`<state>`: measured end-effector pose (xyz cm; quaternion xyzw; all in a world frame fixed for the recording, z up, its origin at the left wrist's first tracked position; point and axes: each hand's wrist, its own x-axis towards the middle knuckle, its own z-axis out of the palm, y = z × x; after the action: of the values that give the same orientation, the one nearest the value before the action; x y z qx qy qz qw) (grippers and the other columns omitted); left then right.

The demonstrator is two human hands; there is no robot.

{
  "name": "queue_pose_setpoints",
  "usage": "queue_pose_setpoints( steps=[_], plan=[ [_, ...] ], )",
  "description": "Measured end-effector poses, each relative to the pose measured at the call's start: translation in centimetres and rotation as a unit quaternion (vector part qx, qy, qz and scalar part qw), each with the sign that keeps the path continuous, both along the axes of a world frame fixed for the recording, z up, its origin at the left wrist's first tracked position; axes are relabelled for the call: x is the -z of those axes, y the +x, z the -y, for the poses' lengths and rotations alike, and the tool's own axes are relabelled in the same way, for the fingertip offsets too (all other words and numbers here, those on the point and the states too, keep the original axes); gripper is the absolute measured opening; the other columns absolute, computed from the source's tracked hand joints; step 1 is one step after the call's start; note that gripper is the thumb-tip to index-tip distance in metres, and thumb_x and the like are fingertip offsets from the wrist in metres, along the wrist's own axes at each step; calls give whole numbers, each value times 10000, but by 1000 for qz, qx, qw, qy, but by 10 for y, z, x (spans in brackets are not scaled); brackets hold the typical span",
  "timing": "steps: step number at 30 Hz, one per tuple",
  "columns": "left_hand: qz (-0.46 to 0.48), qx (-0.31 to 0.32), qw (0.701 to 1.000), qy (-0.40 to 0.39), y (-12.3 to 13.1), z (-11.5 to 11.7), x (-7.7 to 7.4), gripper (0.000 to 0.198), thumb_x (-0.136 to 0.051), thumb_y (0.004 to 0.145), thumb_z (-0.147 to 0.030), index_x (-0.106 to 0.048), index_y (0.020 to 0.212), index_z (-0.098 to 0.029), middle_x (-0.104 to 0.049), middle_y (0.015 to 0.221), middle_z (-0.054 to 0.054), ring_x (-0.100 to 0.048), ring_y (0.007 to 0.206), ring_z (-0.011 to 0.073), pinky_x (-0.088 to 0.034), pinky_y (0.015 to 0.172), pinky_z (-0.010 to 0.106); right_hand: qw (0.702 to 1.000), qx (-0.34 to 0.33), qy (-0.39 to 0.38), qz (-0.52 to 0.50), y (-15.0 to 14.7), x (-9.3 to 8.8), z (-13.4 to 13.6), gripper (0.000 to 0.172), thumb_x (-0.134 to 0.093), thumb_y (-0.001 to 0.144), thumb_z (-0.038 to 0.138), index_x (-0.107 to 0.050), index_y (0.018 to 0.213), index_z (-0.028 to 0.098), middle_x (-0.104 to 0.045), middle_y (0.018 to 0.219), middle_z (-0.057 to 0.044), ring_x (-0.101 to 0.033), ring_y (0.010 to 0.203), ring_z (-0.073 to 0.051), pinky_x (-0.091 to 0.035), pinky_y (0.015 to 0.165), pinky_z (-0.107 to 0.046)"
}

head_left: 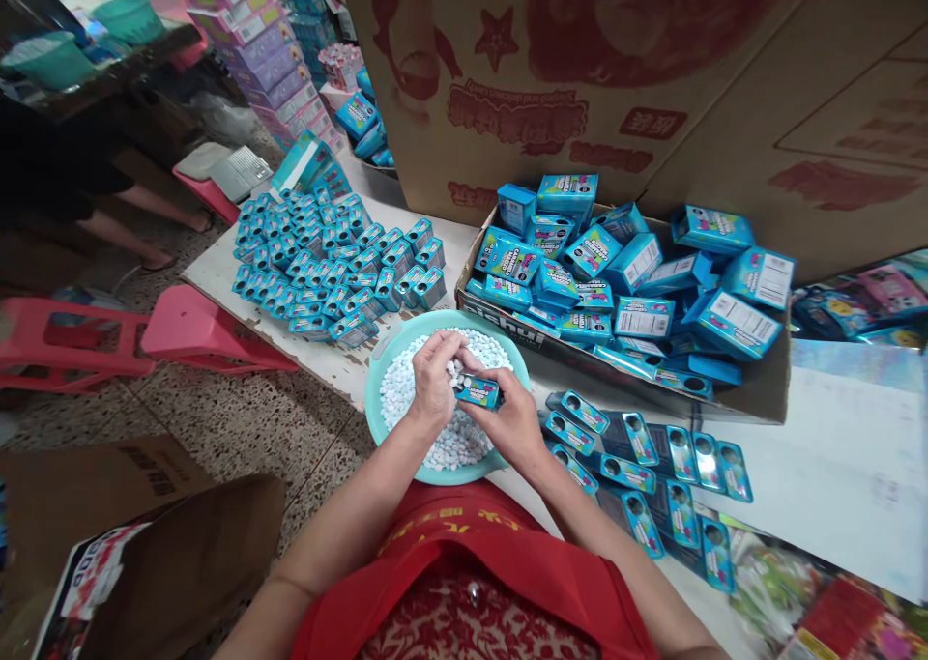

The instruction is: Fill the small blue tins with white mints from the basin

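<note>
My right hand [511,420] grips a small blue candy box [477,391] over a teal bowl [378,362] full of small white candies [450,444]. My left hand [435,376] is cupped with its fingers pinched together at the box's open end, and a few white candies show at the fingertips. Both hands hover above the bowl at the table's front edge.
A low cardboard tray [754,397] behind the bowl holds several blue boxes. Filled small boxes stand packed together [330,266] at the left. Flat unfolded blue boxes [652,467] lie at the right. A large carton [652,80] rises behind. Pink stools [145,336] stand on the floor.
</note>
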<state>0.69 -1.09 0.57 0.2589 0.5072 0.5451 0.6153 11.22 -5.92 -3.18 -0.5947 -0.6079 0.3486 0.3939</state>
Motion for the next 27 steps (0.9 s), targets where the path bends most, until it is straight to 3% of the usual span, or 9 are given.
queue_pose_setpoints(
  steps=[8, 14, 17, 19, 21, 24, 27],
  plan=[
    [15, -20, 1000, -2, -3, 2, -4, 249, -630, 713, -429, -556, 703, -192, -544, 507, -9, -615, 610, 168, -469, 628, 281, 999, 6, 42, 12, -3, -6, 1, 209, -656, 740, 299, -576, 920, 229, -630, 873, -35, -602, 846, -214, -468, 737, -327],
    [27, 38, 999, -5, -4, -2, 5, 223, -661, 686, -381, -564, 719, -182, -546, 568, -17, -534, 522, 107, -452, 567, 248, 999, -14, 12, 35, 1, 4, -6, 245, -677, 719, 278, -588, 942, 226, -645, 917, -43, -616, 878, -233, -474, 759, -348],
    [23, 47, 999, 1, -16, -10, 10, 244, -626, 706, -416, -560, 763, -188, -554, 600, -11, -519, 509, 107, -443, 550, 245, 1000, 5, 4, 18, 9, -1, -3, 254, -702, 715, 317, -592, 922, 220, -647, 902, -41, -619, 872, -230, -476, 761, -347],
    [-39, 28, 999, -10, -31, -19, 22, 244, -596, 731, -433, -563, 768, -194, -562, 630, 1, -546, 584, 132, -463, 613, 260, 1000, 18, 11, -4, 16, -8, 2, 270, -712, 719, 343, -594, 932, 226, -648, 908, -36, -619, 873, -222, -479, 763, -338],
    [-164, 22, 986, -31, -47, -27, 43, 196, -615, 725, -392, -575, 733, -200, -582, 688, 23, -580, 757, 179, -468, 740, 286, 999, 21, 24, -15, 24, -14, 7, 298, -721, 724, 359, -597, 965, 235, -650, 938, -35, -617, 892, -218, -477, 782, -335],
    [-370, 76, 925, -38, -59, -30, 83, 130, -691, 665, -270, -581, 686, -203, -613, 839, 68, -527, 1051, 250, -368, 962, 324, 999, 23, 25, -9, 35, -16, 12, 304, -739, 708, 375, -609, 946, 236, -653, 906, -29, -621, 854, -213, -480, 751, -326],
    [-484, 143, 863, -30, -49, -24, 115, 194, -684, 700, -352, -588, 773, -201, -602, 980, 113, -483, 1138, 297, -288, 1026, 379, 999, 43, 11, -19, 40, -15, 16, 305, -747, 699, 376, -615, 931, 229, -645, 887, -29, -616, 822, -205, -480, 731, -323]
  ],
)
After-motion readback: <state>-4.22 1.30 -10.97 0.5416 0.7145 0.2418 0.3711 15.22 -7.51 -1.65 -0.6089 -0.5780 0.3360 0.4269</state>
